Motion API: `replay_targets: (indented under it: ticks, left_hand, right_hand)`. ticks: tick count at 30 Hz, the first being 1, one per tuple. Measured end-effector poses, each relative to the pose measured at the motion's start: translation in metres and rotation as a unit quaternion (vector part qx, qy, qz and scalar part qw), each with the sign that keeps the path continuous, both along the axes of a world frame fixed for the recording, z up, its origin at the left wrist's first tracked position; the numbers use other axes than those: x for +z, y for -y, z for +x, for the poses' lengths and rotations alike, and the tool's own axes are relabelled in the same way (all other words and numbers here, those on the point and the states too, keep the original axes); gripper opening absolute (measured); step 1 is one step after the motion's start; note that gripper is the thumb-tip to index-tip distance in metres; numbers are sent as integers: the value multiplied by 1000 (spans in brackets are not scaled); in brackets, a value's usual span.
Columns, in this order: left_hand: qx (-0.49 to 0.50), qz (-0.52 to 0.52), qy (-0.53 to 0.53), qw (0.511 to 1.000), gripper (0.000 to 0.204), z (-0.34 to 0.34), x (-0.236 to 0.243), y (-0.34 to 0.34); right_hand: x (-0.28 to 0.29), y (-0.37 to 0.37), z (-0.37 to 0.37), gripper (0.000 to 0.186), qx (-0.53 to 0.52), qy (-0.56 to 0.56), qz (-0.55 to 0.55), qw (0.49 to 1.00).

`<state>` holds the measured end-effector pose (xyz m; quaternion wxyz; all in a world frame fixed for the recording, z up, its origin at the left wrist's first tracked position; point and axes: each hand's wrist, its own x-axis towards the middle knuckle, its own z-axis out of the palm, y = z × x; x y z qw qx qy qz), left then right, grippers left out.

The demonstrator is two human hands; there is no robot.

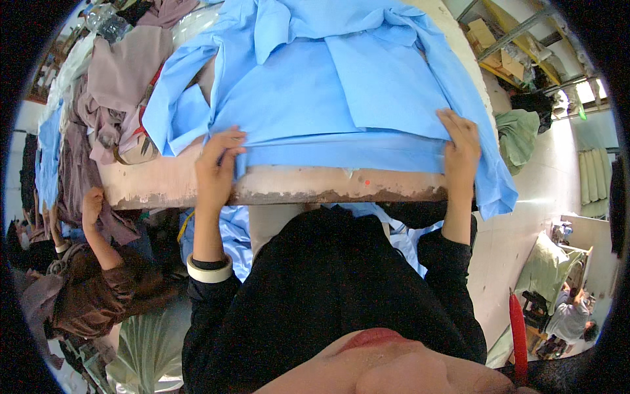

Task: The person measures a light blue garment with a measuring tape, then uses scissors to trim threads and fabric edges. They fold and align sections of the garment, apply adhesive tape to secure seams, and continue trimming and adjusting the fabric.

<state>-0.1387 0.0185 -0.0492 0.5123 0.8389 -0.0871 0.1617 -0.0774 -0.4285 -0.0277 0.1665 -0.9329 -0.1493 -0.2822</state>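
Observation:
A light blue long-sleeved shirt (282, 98) lies spread on the table in front of me, its near edge folded into a flat band (341, 152) along the table's front. At the left end of that band, my left hand (220, 161) has its fingers bent, thumb and fingertips closed on the cloth's edge. My right hand (462, 151) rests on the right end, fingers stretched out over the cloth. One sleeve (495, 187) droops past the table's front corner beyond my right hand. A roll of pale tape (210, 269) circles my left wrist like a bracelet.
Mauve cloth (128, 69) is heaped on the table's left (154, 180). A co-worker's arm (98, 230) reaches up at the table's left edge. More blue cloth (236, 230) lies below the front edge. Shelving with boxes (502, 49) stands far right; another person (571, 318) sits farther off.

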Motion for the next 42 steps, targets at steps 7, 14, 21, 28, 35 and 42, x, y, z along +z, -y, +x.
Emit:
replay_targets:
  ticks: [7,14,21,28,35,42]
  left_hand:
    - [143,299,-13,943,16,-51,42,-14]
    - [99,366,-37,925,38,-30,27,69]
    - [214,387,-125,888,47,-64,0,18]
    - [344,293,-26,892,26,-45,-3,-1]
    - [383,225,-115,888,29,-36,10,-4]
    - [260,1,38,965,10,0,-10,-17]
  right_hand:
    - [22,-9,-64,41,-18,-109,-148,983]
    - [17,-149,-59,53,128,-124,-3,984]
    - [-19,-30,-47,53,-171,-161,-11,972]
    - [-22,-4,-55,49,-373,-21,-40,927]
    - [-21,6,-46,50,-338,-105,64,933]
    - [-12,41,-5,42,-283,-165,228,917]
